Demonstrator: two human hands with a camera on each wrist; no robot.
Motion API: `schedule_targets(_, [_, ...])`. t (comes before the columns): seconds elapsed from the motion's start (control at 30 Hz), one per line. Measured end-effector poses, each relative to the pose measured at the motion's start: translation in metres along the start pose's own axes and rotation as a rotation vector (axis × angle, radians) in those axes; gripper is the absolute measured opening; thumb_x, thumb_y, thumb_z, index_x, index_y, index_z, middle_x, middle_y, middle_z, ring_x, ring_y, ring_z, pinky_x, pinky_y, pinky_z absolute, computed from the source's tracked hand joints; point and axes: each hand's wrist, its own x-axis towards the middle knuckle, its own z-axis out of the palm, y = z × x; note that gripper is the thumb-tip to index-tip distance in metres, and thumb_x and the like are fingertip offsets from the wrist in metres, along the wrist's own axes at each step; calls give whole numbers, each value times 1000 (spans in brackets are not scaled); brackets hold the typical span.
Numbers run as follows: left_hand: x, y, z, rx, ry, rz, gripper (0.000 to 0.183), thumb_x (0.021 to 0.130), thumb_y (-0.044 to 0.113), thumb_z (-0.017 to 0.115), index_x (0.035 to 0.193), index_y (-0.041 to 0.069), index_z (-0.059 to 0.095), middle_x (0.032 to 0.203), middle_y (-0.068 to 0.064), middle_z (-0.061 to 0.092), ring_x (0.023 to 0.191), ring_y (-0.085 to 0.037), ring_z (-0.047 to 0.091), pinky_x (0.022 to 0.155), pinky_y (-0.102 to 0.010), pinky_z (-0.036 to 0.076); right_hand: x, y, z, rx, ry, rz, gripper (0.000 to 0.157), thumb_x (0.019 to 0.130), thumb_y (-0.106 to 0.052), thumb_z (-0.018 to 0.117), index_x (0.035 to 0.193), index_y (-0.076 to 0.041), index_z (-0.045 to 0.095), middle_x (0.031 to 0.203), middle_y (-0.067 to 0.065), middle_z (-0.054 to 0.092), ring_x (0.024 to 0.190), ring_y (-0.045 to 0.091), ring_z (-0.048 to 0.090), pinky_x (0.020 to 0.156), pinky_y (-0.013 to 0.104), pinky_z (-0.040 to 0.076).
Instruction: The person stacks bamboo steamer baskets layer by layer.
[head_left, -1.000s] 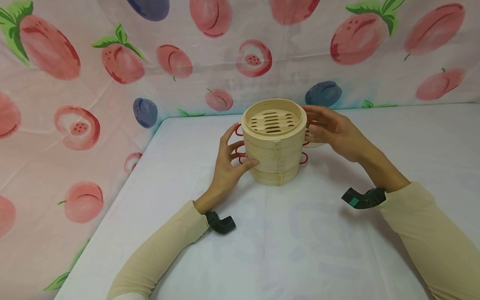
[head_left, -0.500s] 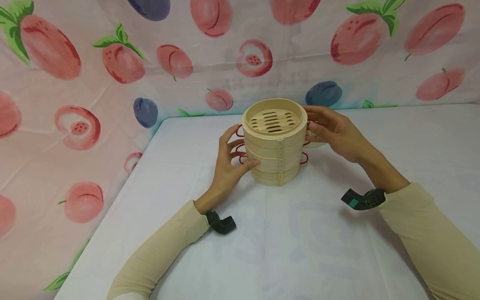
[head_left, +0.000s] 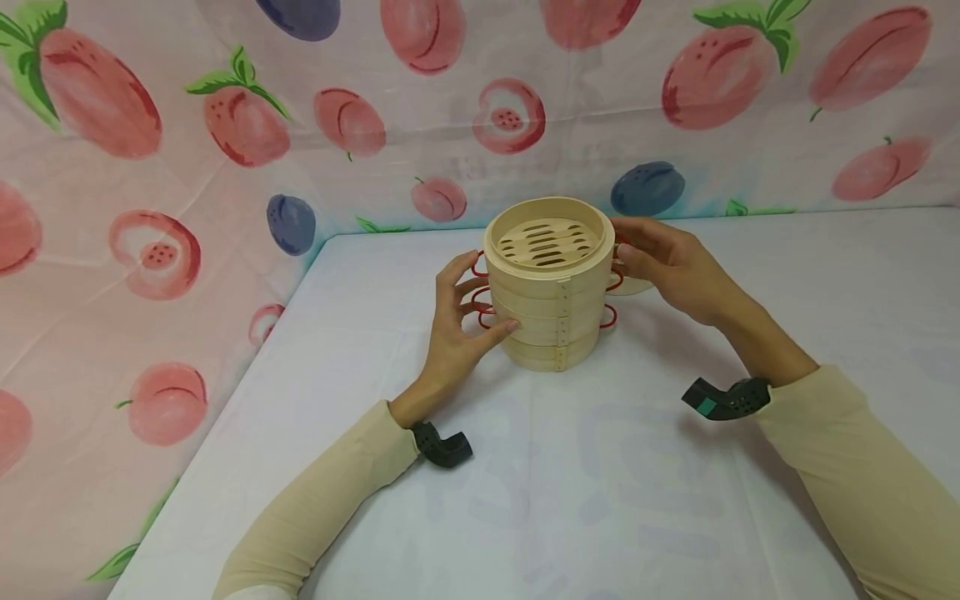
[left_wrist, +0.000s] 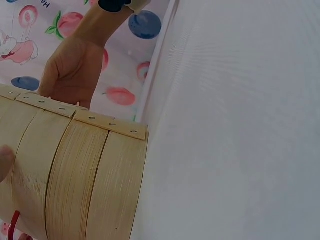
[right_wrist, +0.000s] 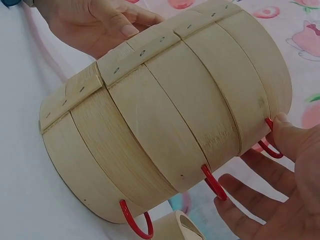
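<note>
A bamboo steamer (head_left: 551, 312) of three stacked tiers stands upright on the white table, with red handles down both sides. Its top is uncovered, showing a slatted floor. My left hand (head_left: 457, 321) holds the stack's left side, thumb on the front wall and fingers among the handles. At the right, my right hand (head_left: 671, 267) grips the top tier by its upper red handle (right_wrist: 270, 142), thumb in front; its other fingers spread lower beside the middle handle (right_wrist: 214, 182). In the left wrist view, the steamer wall (left_wrist: 75, 170) hides the right fingertips.
Behind the stack at the right sits a round pale bamboo piece (head_left: 633, 287), mostly hidden; the right wrist view shows its curved edge (right_wrist: 177, 225). A peach-printed cloth (head_left: 420, 150) rises behind and left of the white table (head_left: 555, 483).
The top tier has turned slightly, its seam strip shifting right into line with the strips below. My right fingers have moved slightly, baring more of the middle handle. My left hand stays put.
</note>
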Motion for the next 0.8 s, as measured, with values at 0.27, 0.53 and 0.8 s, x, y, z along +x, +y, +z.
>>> schedule_targets(0.27, [0,0,1,-11,3,12,85,72,-16,74,141,-7,25,145,-24,23,119,-41,46,83,-56,46,0,0,-1,-28,-11,13,42,101,-15,50,142,-7,44,132,7,53,112,15,57,90,23,47])
schedule_targets(0.53, [0,0,1,-15,2,20,85,71,-16,74,140,-8,25,144,-27,22,119,-42,46,82,-58,45,-1,-2,-1,-49,-10,22,43,101,-16,50,142,-7,44,133,8,53,112,14,56,90,23,48])
schedule_targets(0.8, [0,0,0,-12,2,22,85,71,-16,75,140,-8,25,145,-25,23,119,-41,46,83,-56,46,-1,-4,-1,-73,-2,49,43,100,-18,51,142,-8,44,133,8,54,111,14,57,89,21,47])
